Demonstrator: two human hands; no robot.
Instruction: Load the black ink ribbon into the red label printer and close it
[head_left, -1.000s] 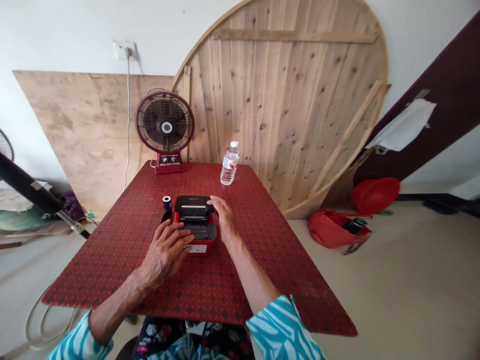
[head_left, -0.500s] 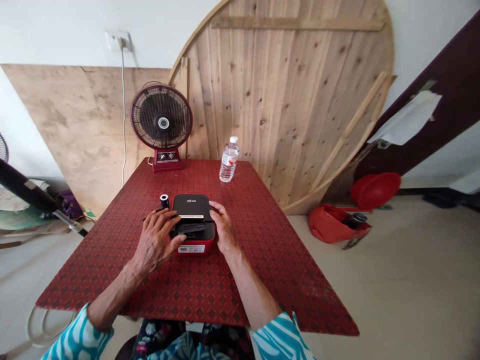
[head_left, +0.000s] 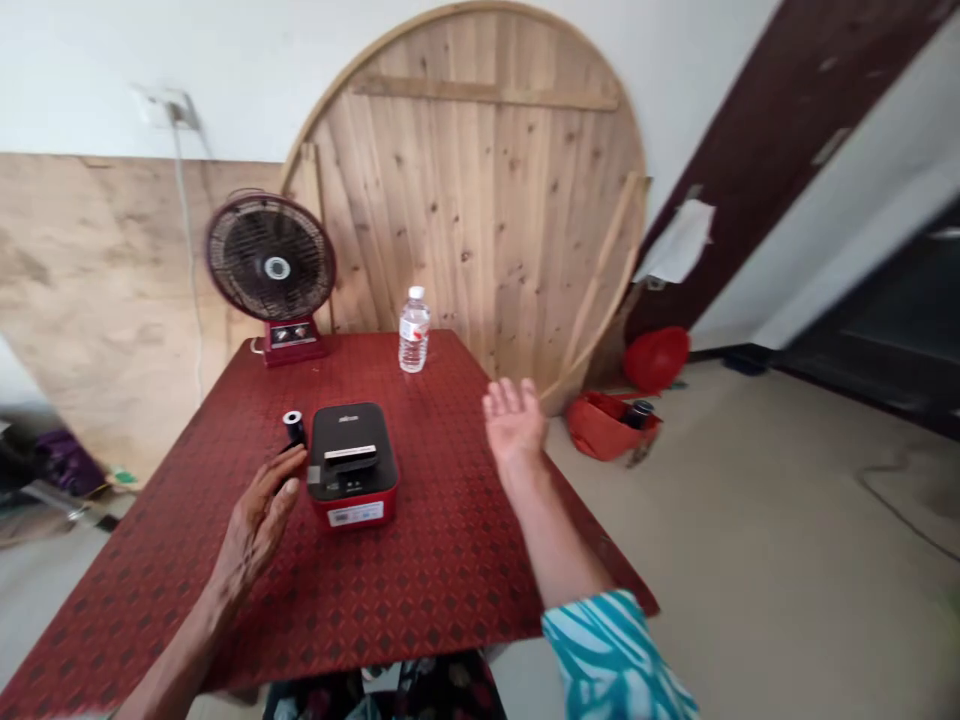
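A small label printer (head_left: 352, 470) with a red body and a black lid stands on the patterned red table (head_left: 442, 580). Its lid is down, a white strip lies across the slot, and a white sticker is on the front. Left of it, my left hand (head_left: 262, 505) hovers with fingers stretched out, near the printer's side and holding nothing. A dark roll with a white core (head_left: 293, 425) stands just beyond those fingertips. My right hand (head_left: 516, 425) is raised over the table's right side, palm up, fingers spread, nothing in it and well apart from the printer.
A clear water bottle (head_left: 414, 332) stands toward the table's far edge, right of a dark red fan (head_left: 276, 270). A large round wooden board (head_left: 480, 200) leans against the wall. On the floor at the right are a red bag (head_left: 600, 425) and a red basin (head_left: 657, 358).
The printer's lid was raised and has come down shut. My right hand has left it and swung right, palm turning up. My left hand has drawn off to the left. The view has turned right.
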